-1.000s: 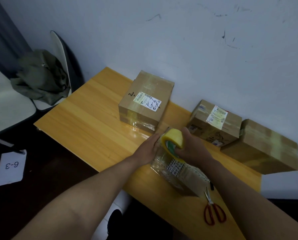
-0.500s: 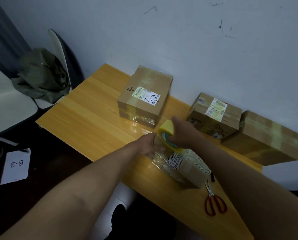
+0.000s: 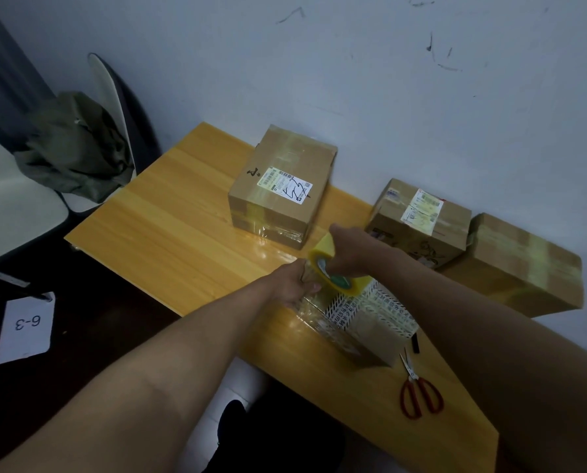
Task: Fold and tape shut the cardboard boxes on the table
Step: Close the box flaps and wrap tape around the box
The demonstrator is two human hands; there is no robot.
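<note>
Moved: our right hand (image 3: 348,250) has carried the tape roll (image 3: 329,268) further up-frame across the box (image 3: 360,319) at centre worktop (image 3: 169,220), fingers curled round it. Our left hand (image 3: 294,281) grips the box's end. We judge the strip mid-run, uncut.

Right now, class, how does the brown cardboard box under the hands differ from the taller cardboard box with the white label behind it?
The box under the hands lies low with patterned tape; the labelled box stands taller. Hands touch only the first. Both are brown cardboard.
</note>
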